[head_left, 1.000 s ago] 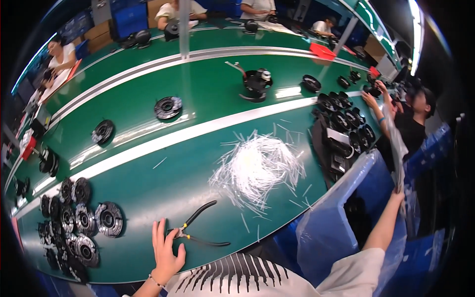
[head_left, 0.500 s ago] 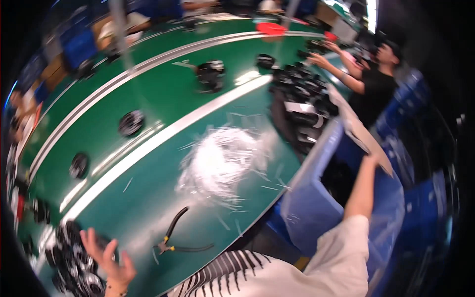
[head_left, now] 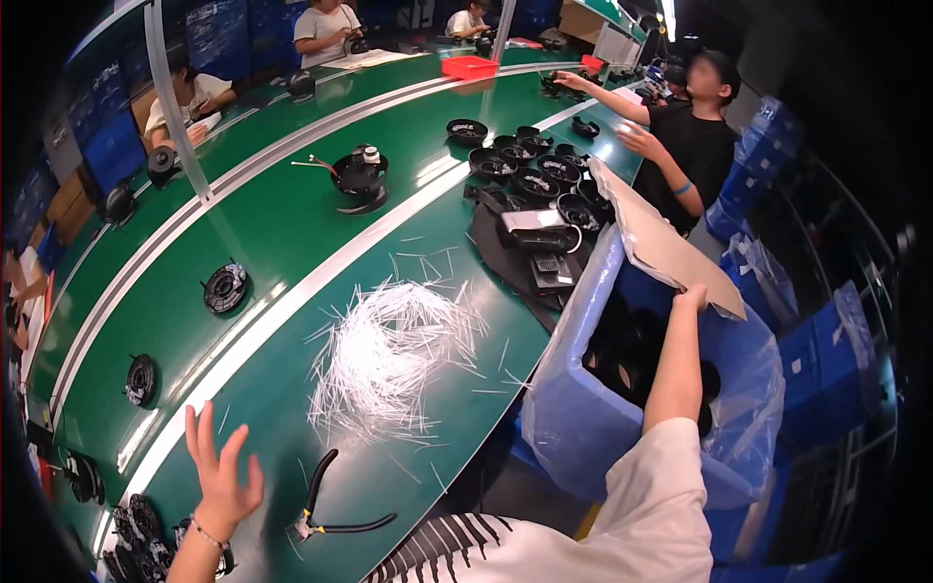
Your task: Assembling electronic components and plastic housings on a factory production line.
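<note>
My left hand point(head_left: 222, 476) is raised over the near left of the green worktable point(head_left: 267, 408), fingers spread and holding nothing. Black ring-shaped parts point(head_left: 146, 539) are piled beside its wrist, and cutting pliers point(head_left: 309, 520) with black handles lie to its right. At the right, my right hand point(head_left: 691, 297) grips the lower edge of a cardboard sheet point(head_left: 661, 233), its fingertips partly hidden. The sheet stands tilted at the far side of a blue bin point(head_left: 593, 428) lined with clear plastic. Dark round parts point(head_left: 627, 345) lie inside this bin.
Thin white strips point(head_left: 389, 350) are heaped mid-table. Beyond them are black round housings point(head_left: 535, 180) and a dark bag point(head_left: 501, 253) with devices. A conveyor point(head_left: 292, 223) carries parts on the left. A co-worker in black point(head_left: 690, 146) reaches across at the far right.
The view has shifted and sharpened. My left hand has moved up and away from the black parts beside it. My right hand still grips the cardboard. The co-worker's hands have moved apart.
</note>
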Tool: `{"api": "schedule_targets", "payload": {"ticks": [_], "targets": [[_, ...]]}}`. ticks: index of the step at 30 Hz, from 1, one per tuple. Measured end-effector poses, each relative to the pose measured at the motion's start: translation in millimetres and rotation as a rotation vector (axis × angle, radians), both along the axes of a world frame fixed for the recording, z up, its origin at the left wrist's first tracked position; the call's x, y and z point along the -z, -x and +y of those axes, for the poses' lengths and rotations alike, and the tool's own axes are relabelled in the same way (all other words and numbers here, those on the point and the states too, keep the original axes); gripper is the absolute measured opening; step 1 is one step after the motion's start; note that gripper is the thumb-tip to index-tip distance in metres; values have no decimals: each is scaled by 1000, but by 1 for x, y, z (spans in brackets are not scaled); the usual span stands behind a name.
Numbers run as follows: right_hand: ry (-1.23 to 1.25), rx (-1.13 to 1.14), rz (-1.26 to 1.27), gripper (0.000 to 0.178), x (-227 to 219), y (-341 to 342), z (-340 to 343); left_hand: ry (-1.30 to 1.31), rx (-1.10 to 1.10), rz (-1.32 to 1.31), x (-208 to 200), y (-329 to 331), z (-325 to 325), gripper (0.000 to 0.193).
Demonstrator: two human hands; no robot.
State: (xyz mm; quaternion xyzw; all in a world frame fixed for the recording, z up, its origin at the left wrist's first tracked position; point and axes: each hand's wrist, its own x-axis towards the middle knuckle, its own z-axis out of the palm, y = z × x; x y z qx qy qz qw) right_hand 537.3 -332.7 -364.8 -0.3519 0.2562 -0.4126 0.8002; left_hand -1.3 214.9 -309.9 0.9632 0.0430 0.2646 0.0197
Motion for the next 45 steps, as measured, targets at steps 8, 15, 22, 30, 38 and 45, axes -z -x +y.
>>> {"api": "schedule_targets", "payload": {"ticks": [8, 15, 22, 30, 38, 45], "targets": [[-18, -22, 9, 34, 4, -10, -21, -40, -33, -38, -4, -107, 48, 47], [-3, 21, 49, 41, -3, -12, 1, -172, -123, -15, 21, -162, 99, 50], [89, -526, -273, 39, -22, -28, -49, -177, -252, 214, 53, -202, 120, 60], [395, -811, 4, 16, -99, 32, 135, 130, -331, 364, 87, -195, 174, 56], [1941, -856, -680, 40, -89, 231, 225, 42, -261, 274, 87, -193, 160, 24], [2322, -977, -938, 43, -61, 293, 219, -22, -188, 337, 58, -78, 107, 35]]}}
